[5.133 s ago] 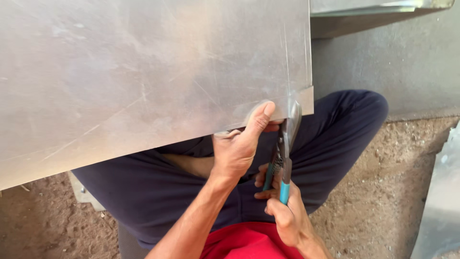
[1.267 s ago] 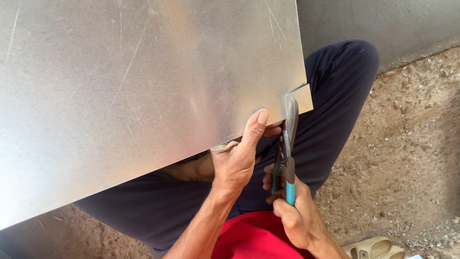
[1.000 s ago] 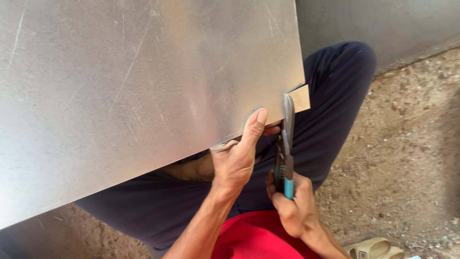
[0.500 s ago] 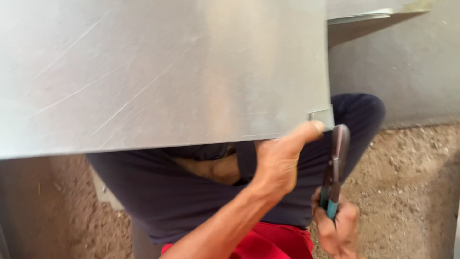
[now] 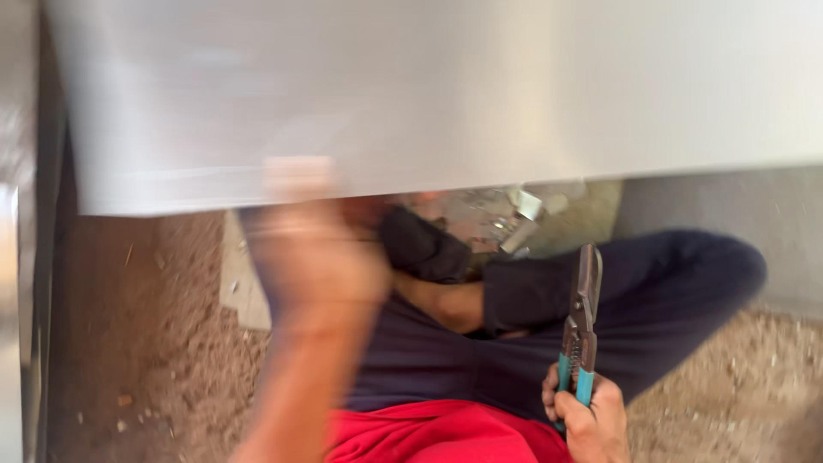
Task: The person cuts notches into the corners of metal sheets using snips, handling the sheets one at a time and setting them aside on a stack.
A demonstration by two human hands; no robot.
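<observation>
1. Sheet (image 5: pixel 446 94) of pale metal fills the top of the head view, its lower edge running level across the picture, well above the lap.
2. Left hand (image 5: pixel 313 249) is raised to that lower edge, near the sheet's left end. It is badly blurred, so I cannot tell whether its fingers clasp the sheet or only press against it.
3. Right hand (image 5: pixel 591 420) sits low at the right, clenched around the teal handles of the snips (image 5: pixel 581 330).
4. Snips point up and slightly right, blades together as far as the picture shows. Their tip stops short of the sheet, with clear space between.
5. Legs (image 5: pixel 600 317) in dark blue trousers are folded beneath the sheet; the right knee reaches toward the right side.
6. Red shirt (image 5: pixel 437 433) shows at the bottom middle, between the two arms.
7. Scraps (image 5: pixel 514 219) of cut metal lie on the ground just under the sheet's edge, beyond the legs.
8. Ground (image 5: pixel 163 343) is brown and gritty, with a pale flat offcut (image 5: pixel 244 283) lying beside the left forearm.
9. Wall (image 5: pixel 711 201), grey, stands behind the right knee.
</observation>
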